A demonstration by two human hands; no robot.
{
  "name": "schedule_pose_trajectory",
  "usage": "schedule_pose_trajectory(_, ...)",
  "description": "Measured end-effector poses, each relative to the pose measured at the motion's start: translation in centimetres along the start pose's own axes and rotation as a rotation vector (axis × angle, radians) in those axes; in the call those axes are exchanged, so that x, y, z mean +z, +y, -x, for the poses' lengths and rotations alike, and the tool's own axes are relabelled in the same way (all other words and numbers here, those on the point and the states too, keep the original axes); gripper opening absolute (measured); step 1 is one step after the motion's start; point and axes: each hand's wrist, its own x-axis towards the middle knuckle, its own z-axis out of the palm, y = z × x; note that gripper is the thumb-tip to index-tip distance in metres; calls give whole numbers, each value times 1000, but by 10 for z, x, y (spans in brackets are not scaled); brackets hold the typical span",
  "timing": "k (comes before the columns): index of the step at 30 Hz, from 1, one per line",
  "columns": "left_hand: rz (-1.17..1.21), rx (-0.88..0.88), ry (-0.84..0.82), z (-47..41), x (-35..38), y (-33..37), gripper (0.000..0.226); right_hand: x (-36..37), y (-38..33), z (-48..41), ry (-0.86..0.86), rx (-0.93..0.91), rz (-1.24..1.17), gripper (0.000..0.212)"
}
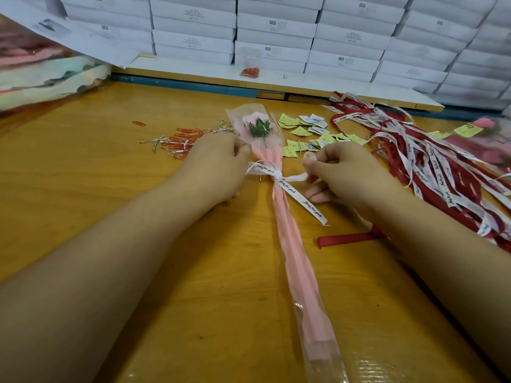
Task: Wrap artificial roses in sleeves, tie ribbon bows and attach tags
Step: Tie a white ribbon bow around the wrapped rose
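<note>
The sleeve's clear tail end sits closest to me, with the pink rose at its far end, flat on the wooden table. The white ribbon is knotted mid-stem. My left hand pinches one loop and my right hand pinches the other.

Yellow wooden table, scuffed, evenly lit. Along its far edge, blue strip and white ledge; behind, wall of stacked white boxes.
</note>
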Motion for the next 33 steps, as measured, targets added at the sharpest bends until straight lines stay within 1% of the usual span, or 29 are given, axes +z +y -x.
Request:
schedule_pose_trajectory(2, 17, 45, 15, 1, 1, 3, 30, 1, 0, -1, -11, -6, 4, 17)
schedule_pose_trajectory(6, -65, 118, 33, -1, 5, 3, 17, -1, 4, -2, -48, -3, -6, 8)
schedule_pose_trajectory(11, -125, 225, 83, -2, 6, 0, 21, -1, 5, -2, -57, 5, -23, 11)
schedule_pose_trajectory(13, -147, 312, 74, 2, 4, 2, 20, 1, 5, -2, -56, 4, -24, 12)
schedule_pose_trajectory(15, -204, 480, 31, 7, 1, 2, 18, 2, 3, -3, -61, 1, -22, 13)
schedule_pose_trajectory(17, -269, 614, -94, 10, -4, 4, 17, 2, 2, -3, -64, -2, -21, 14)
schedule_pose_trajectory(18, -305, 645, -169, 11, -5, 5, 17, 2, 2, -3, -65, -2, -21, 14)
schedule_pose_trajectory(21, -377, 660, -328, 11, -5, 9, 23, -1, 3, -3, -61, 6, -24, 13)
schedule_pose_trajectory(23, -393, 665, -385, 11, -3, 8, 25, -2, 4, -2, -60, 13, -28, 13)
schedule_pose_trajectory(26, -396, 628, -456, 13, -3, 6, 27, 0, 4, -2, -56, 16, -31, 13)
schedule_pose_trajectory(27, -395, 609, -473, 13, -4, 6, 34, 1, 4, -1, -52, 13, -34, 13)
schedule_pose_trajectory(28, -394, 582, -488, 14, -4, 7, 47, 1, 3, -1, -46, 9, -34, 13)
schedule_pose_trajectory(30, -382, 505, -494, 16, -5, 10, 73, 0, 4, -1, -22, -1, -9, 17)
schedule_pose_trajectory(31, -352, 462, -471, 17, -6, 11, 79, 0, 4, -2, -2, -6, 25, 19)
schedule_pose_trajectory(33, -269, 389, -368, 18, -6, 11, 75, -1, 5, -4, 57, -22, 131, 23)
